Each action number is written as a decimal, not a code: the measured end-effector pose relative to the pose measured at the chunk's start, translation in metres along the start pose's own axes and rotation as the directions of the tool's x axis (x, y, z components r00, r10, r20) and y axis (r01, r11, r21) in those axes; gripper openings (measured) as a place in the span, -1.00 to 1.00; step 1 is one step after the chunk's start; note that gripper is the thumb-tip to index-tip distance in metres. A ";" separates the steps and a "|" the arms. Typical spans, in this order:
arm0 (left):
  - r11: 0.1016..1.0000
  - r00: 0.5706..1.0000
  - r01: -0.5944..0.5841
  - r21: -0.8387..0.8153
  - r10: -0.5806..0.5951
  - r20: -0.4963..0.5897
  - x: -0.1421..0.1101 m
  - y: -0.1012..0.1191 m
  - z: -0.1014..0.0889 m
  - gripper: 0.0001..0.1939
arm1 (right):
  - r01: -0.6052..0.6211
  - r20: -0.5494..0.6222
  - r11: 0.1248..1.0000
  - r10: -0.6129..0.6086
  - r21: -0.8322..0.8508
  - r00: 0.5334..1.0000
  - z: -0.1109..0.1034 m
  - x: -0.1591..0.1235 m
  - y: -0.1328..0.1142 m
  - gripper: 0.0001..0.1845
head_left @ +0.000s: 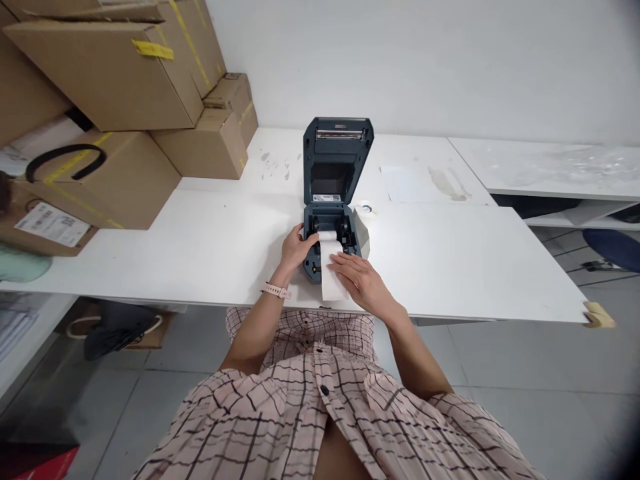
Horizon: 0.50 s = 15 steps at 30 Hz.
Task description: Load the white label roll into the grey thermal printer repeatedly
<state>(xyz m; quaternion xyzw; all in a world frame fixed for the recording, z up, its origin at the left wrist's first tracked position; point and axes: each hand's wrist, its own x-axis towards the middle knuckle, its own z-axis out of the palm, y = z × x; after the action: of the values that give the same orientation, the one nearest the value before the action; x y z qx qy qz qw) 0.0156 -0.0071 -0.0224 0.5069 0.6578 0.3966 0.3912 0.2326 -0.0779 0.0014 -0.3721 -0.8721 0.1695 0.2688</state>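
My left hand (295, 248), grip unclear, touches the dark-grey plastic printer (330, 209); under my open right hand (361, 279), a white paper strip (331, 283).

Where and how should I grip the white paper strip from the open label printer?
Probably the loose near end of the white paper strip, pinched top and bottom from the near side; it juts past the front of the label printer, opposite the raised lid. The right hand rests on the strip's right side.
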 end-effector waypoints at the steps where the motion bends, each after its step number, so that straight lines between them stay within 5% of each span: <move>1: 1.000 1.000 0.001 -0.003 -0.001 0.007 0.000 0.001 -0.001 -0.37 | -0.008 -0.003 1.000 0.008 0.012 1.000 0.001 -0.001 0.000 -0.58; 6: 0.998 1.000 0.027 0.056 -0.027 -0.010 -0.013 0.006 -0.005 -0.22 | -0.030 0.008 0.996 0.030 0.079 1.000 -0.004 -0.007 -0.004 -0.61; 10: 0.999 0.999 -0.021 0.025 0.020 0.027 -0.057 -0.003 -0.002 0.01 | -0.048 -0.069 0.964 0.068 0.261 0.995 -0.038 0.004 0.001 -0.64; 13: 0.999 0.996 -0.043 -0.029 0.046 0.082 -0.091 -0.012 0.004 0.07 | -0.071 -0.373 0.967 0.162 0.246 0.914 -0.072 0.050 0.031 -0.44; 15: 0.996 0.993 -0.051 -0.067 0.057 0.101 -0.102 -0.015 0.005 0.07 | -0.061 -0.432 0.970 0.159 0.233 0.888 -0.091 0.102 0.064 -0.25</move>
<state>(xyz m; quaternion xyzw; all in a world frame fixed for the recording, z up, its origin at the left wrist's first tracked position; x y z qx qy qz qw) 0.0332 -0.1091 -0.0266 0.5312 0.6098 0.4016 0.4298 0.2635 0.0489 0.0778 -0.4191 -0.7409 0.1870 0.4903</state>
